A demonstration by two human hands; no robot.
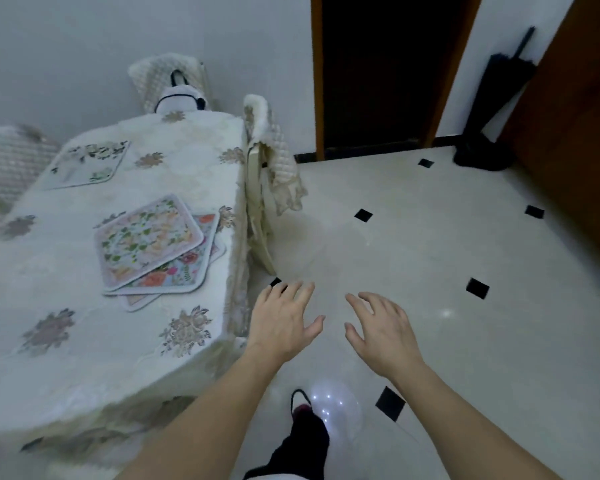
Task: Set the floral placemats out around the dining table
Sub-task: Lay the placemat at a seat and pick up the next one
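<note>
A loose stack of floral placemats (149, 239) lies near the right edge of the dining table (84, 341), which wears a cream flowered cloth. A single pale floral placemat (87, 164) lies flat at the table's far side. My left hand (281, 320) and my right hand (381, 330) hover palm-down over the floor to the right of the table, fingers spread, holding nothing. Neither hand touches a placemat.
A chair with a quilted cover (264, 174) is pushed against the table's right side; another covered chair (167, 81) with a black-and-white bag (181, 98) stands at the far end. A dark doorway (385, 71) and a black umbrella (492, 95) are beyond the tiled floor. My foot (305, 427) is below.
</note>
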